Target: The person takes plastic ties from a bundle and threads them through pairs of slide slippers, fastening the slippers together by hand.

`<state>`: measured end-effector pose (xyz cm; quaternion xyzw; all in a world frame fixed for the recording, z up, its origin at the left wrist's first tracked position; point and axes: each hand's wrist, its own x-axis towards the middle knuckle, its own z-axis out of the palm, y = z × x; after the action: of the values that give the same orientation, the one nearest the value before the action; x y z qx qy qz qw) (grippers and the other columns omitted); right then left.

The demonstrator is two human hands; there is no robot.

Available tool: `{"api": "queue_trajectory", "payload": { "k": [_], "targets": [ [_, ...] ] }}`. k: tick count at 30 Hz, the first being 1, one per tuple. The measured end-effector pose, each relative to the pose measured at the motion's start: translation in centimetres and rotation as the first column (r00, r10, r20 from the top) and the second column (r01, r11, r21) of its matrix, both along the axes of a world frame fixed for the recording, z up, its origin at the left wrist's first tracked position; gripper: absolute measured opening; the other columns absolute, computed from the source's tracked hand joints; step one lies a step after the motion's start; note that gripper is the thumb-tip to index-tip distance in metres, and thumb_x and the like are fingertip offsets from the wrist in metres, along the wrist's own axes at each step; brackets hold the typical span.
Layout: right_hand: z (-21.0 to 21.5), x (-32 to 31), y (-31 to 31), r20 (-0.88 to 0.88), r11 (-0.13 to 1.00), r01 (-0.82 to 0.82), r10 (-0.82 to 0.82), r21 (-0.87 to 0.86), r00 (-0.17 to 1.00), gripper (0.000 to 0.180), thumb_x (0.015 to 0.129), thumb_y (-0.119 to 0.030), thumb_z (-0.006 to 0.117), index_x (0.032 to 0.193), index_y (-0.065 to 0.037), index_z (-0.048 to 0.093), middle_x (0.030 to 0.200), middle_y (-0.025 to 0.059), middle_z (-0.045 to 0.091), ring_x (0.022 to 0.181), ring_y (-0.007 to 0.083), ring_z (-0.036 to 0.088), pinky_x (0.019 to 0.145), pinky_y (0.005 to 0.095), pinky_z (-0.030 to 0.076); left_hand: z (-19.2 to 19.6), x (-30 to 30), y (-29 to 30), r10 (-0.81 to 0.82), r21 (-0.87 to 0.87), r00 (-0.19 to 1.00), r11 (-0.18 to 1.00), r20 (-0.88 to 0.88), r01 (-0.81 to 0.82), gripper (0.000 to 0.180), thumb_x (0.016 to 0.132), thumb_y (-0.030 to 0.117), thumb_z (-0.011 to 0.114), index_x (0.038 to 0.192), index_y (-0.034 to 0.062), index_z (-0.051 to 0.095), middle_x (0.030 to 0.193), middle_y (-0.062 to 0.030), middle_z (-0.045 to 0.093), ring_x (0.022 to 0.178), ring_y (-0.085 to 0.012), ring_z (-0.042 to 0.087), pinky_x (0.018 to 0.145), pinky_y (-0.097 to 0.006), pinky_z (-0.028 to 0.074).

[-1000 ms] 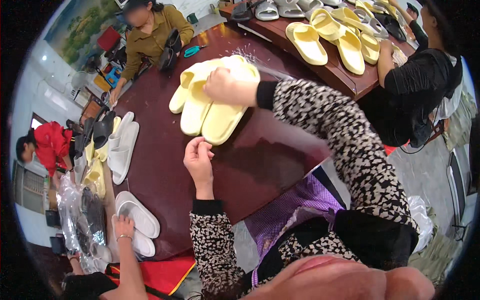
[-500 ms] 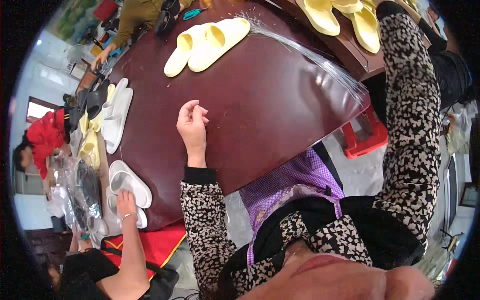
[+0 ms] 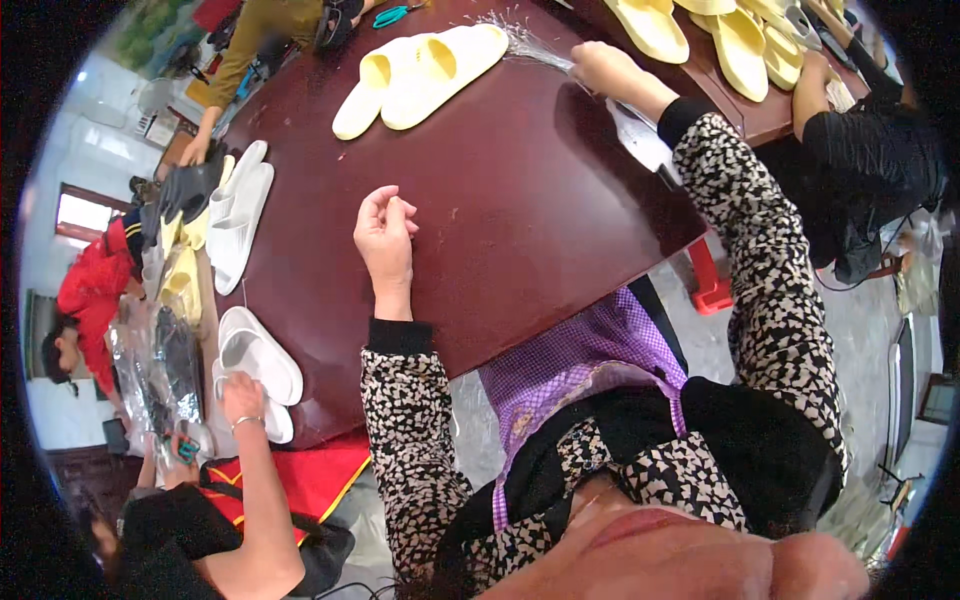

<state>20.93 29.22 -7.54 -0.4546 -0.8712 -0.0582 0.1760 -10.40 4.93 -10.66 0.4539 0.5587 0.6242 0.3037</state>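
Observation:
My left hand (image 3: 385,240) is raised over the dark red table (image 3: 480,290), its fingers curled in and nothing showing in them. My right hand (image 3: 615,75) is at the far right of the table, its fingers closed on a bundle of thin clear strands (image 3: 535,48) that fans out from there; how many it grips is hidden. Beyond my left hand lies a pair of pale yellow slide slippers (image 3: 430,85), side by side. More yellow slippers (image 3: 740,50) rest on the brown surface to the right.
White slippers (image 3: 240,225) lie along the left edge. A co-worker's hand (image 3: 242,398) touches another white pair (image 3: 262,355). Teal scissors (image 3: 392,16) lie at the far edge. A red stool (image 3: 710,280) stands below the right corner. Other people work around.
My right arm has come in from the far right, and its hand now reaches the strands. My left hand has barely moved. The co-worker's hand stays by the white slippers.

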Motion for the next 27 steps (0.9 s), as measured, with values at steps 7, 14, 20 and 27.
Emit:
{"api": "queue_trajectory", "payload": {
  "k": [7, 14, 20, 27],
  "targets": [
    [-1.9, -0.1, -1.1, 0.015, 0.979, 0.179, -0.181, 0.097, 0.983, 0.017, 0.080, -0.016, 0.054, 0.078, -0.002, 0.062, 0.080, 0.0187, 0.063, 0.079, 0.0357, 0.062, 0.071, 0.0462, 0.050, 0.3, -0.2, -0.2, 0.008, 0.012, 1.000, 1.000, 0.009, -0.008, 0.013, 0.089, 0.003, 0.051, 0.100, 0.0007, 0.057, 0.071, -0.0023, 0.058, 0.054, -0.0044, 0.049, 0.049, -0.018, 0.040],
    [-2.0, 0.4, -1.2, -0.108, 0.959, 0.277, -0.269, 0.066, 0.957, 0.014, 0.081, -0.016, 0.053, 0.081, -0.005, 0.062, 0.083, 0.0160, 0.063, 0.083, 0.0349, 0.061, 0.073, 0.0449, 0.049, 0.2, -0.1, 0.0, -0.008, -0.010, 1.000, 1.000, -0.022, 0.007, 0.014, 0.091, 0.008, 0.051, 0.103, 0.0021, 0.057, 0.074, -0.0012, 0.059, 0.054, -0.0032, 0.049, 0.049, -0.016, 0.040],
    [-2.0, 1.7, -0.8, -0.233, 0.968, 0.239, -0.216, 0.077, 0.948, 0.016, 0.081, -0.015, 0.052, 0.081, -0.004, 0.063, 0.082, 0.0170, 0.064, 0.080, 0.0352, 0.062, 0.071, 0.0452, 0.050, 0.3, 0.5, 0.5, 0.028, -0.039, 1.000, 0.999, 0.012, -0.028, 0.014, 0.091, 0.006, 0.051, 0.102, 0.0015, 0.057, 0.074, -0.0019, 0.059, 0.054, -0.0035, 0.049, 0.049, -0.016, 0.040],
    [-1.5, 1.7, -1.0, -0.362, 0.957, 0.286, -0.249, 0.051, 0.898, 0.013, 0.083, -0.015, 0.052, 0.084, -0.005, 0.060, 0.083, 0.0163, 0.063, 0.084, 0.0350, 0.060, 0.074, 0.0439, 0.048, 0.3, -0.1, 0.2, 0.030, -0.058, 0.999, 0.998, -0.025, -0.032, 0.014, 0.091, 0.007, 0.051, 0.103, 0.0021, 0.057, 0.074, -0.0018, 0.059, 0.055, -0.0033, 0.049, 0.049, -0.016, 0.040]
  ]
}}
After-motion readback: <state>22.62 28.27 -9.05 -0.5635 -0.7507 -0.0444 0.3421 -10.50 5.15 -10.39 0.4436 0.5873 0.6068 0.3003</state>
